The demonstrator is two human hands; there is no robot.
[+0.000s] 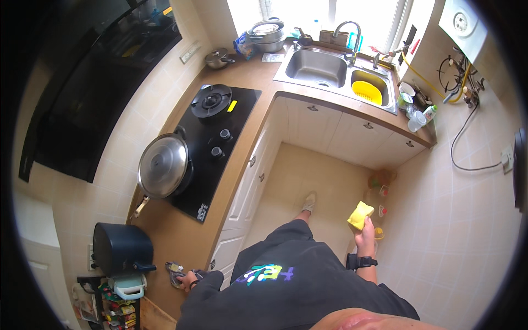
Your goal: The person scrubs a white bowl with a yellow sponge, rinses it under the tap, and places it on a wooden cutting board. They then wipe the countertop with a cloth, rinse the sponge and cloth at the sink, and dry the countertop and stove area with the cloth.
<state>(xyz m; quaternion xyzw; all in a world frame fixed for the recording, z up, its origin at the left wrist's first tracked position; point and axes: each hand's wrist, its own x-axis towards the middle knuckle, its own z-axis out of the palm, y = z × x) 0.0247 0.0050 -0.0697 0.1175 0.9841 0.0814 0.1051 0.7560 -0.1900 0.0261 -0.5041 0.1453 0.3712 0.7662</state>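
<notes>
My right hand [364,233] is raised over the floor and grips a folded yellow cloth or sponge [360,215]. At the lower left, my left hand [187,281] rests at the brown countertop [165,239] on a crumpled dark patterned cloth [174,274]; its fingers are partly bent over the cloth. Beyond that hand stands a dark air fryer [123,248], or a similar appliance. Farther along, a lidded wok [163,166] sits on the black glass gas hob [222,152].
A double sink [317,66] holds a yellow colander [366,93] in its smaller basin. Pots [266,35] stand by the window, bottles and cups [417,119] at the right counter end. Bottles [383,211] stand on the floor along the right wall. A range hood [95,99] overhangs the left.
</notes>
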